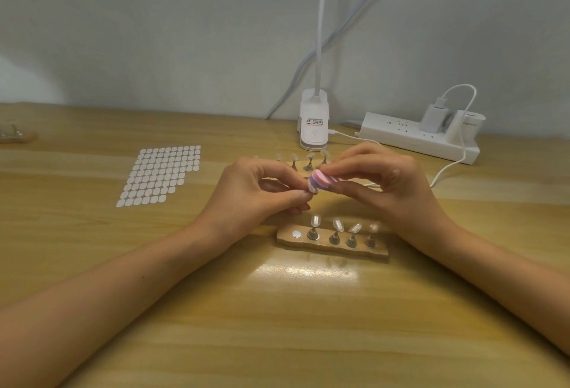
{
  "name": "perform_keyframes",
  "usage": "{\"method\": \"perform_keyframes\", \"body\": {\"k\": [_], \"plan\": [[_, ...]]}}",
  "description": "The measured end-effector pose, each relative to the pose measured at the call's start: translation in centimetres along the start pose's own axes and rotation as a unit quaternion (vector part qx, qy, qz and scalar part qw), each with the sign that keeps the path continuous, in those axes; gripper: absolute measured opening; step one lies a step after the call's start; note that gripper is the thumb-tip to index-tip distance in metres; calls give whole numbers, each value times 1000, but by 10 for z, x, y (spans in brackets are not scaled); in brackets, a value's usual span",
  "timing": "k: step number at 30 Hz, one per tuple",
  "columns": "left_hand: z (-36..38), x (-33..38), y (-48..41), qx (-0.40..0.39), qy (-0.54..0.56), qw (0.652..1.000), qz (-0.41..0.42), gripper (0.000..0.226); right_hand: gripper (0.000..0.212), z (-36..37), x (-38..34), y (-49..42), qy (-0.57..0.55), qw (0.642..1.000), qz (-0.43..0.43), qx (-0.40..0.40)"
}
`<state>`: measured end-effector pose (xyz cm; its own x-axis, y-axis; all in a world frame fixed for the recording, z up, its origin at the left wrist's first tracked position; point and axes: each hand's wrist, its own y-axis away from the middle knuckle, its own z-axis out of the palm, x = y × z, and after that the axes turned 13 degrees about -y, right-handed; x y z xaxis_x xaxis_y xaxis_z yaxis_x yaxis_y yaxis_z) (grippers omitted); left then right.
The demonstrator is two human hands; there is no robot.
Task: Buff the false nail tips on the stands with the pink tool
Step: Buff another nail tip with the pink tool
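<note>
My right hand pinches a small pink, white and purple buffing block above the table. My left hand pinches a small stand with a clear nail tip, and the block's end touches that tip. Below the hands lies a wooden base carrying several metal stands with clear nail tips; its leftmost spot shows only a bare white disc. A second wooden base with nail tips on stands sits behind the hands, partly hidden.
A sheet of white oval stickers lies to the left. A white clip lamp base stands at the back, with a white power strip, plugged charger and cable to its right. Another wooden holder is at the far left edge.
</note>
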<state>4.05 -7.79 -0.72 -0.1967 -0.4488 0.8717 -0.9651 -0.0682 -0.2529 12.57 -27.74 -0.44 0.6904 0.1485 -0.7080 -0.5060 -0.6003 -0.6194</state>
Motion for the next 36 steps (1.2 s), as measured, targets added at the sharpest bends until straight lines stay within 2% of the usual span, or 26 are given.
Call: {"method": "perform_keyframes", "body": {"k": [3, 7, 10, 13, 17, 20, 22, 28, 31, 34, 36], "plan": [[1, 1, 1, -1, 9, 1000, -6, 7, 22, 3, 0, 0, 28, 998, -45, -19], [1, 0, 0, -3, 9, 1000, 6, 8, 23, -2, 3, -2, 16, 1000, -8, 6], [1, -1, 0, -7, 9, 1000, 8, 10, 23, 0, 3, -2, 21, 999, -33, -12], [1, -3, -1, -8, 1, 1000, 6, 7, 23, -2, 3, -2, 17, 1000, -14, 14], [1, -3, -2, -1, -22, 999, 26, 7, 21, -2, 1, -2, 39, 998, -50, 7], [2, -2, -1, 0, -31, 999, 37, 7, 32, -5, -1, -1, -3, 999, 1, 43], [2, -3, -1, -6, -25, 999, 37, 9, 31, -5, -4, 0, -32, 998, 18, 52], [1, -6, -2, -12, -51, 997, 61, 11, 30, -4, -6, 0, -45, 998, 41, 17], [0, -8, -3, 1, -71, 995, 73, 10, 29, -2, -8, -2, -38, 999, 8, 17], [1, -5, -2, 5, -90, 992, 88, 16, 24, 1, -7, -3, 39, 998, -55, -8], [1, -4, -2, 6, -111, 989, 99, 13, 23, -1, -5, -4, 58, 997, -59, 8]]}}
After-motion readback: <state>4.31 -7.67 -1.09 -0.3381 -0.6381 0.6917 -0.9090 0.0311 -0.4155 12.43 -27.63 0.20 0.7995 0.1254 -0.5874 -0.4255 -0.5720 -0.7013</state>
